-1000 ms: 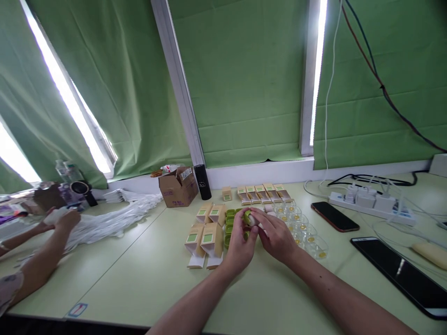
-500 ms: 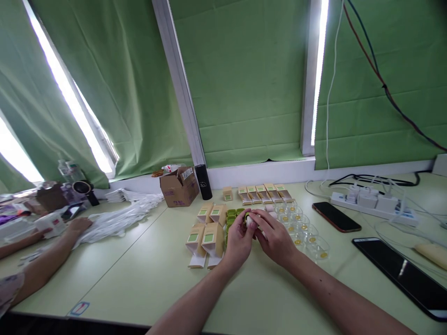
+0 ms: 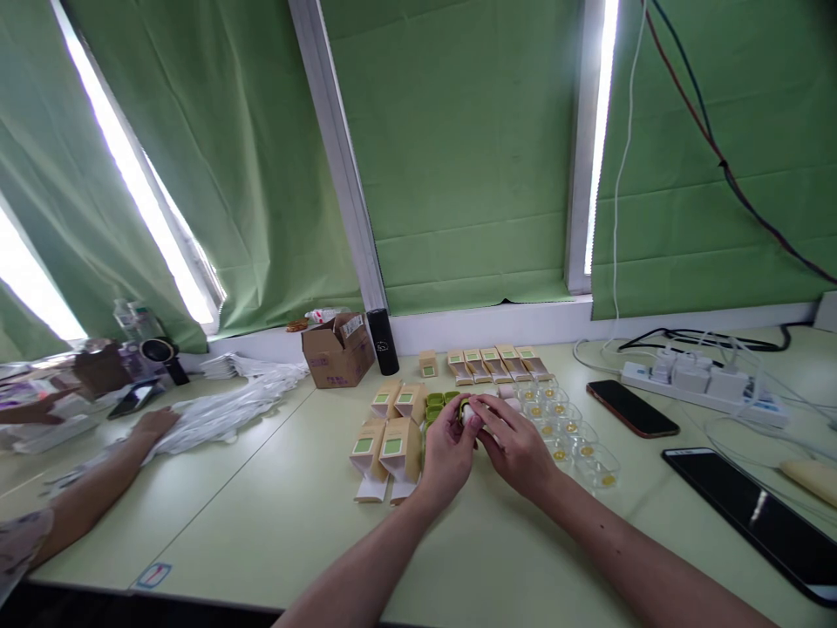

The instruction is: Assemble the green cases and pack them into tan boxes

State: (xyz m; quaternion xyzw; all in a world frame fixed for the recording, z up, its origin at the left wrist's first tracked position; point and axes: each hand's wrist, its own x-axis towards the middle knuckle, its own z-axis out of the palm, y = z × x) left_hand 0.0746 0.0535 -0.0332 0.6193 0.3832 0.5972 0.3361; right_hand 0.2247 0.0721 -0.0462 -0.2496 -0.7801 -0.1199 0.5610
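Both forearms reach up from the bottom edge of the view and slant inward, the left one rising to the right and the right one rising to the left, so that the hands meet above the table (image 3: pixel 248 532). The left hand (image 3: pixel 448 449) is raised with its fingers curled and thumb up, closed around a small white-and-green piece (image 3: pixel 468 416). The right hand (image 3: pixel 516 443) comes in from the other side, back of the hand upward, wrist slightly bent and fingers bent over the same piece, their tips touching it. The fingers hide much of the piece, so its full shape cannot be told.

The piece is held just in front of the green containers (image 3: pixel 435 404), which stand partly behind the left hand. Pale round pieces (image 3: pixel 508 394) lie behind the right hand, and clear cups (image 3: pixel 560 429) with yellow spots spread beside it. To the left of the left hand stand the front cartons (image 3: pixel 400 443), their lower flaps open; farther back are a row of tan cartons (image 3: pixel 497 365) and a single small box (image 3: pixel 427 363). A phone (image 3: pixel 633 407) lies beyond the clear cups, to their right. At the far left, a co-worker's hand (image 3: pixel 157 424) rests palm down by white strips (image 3: pixel 228 408), with the arm stretched across the table.
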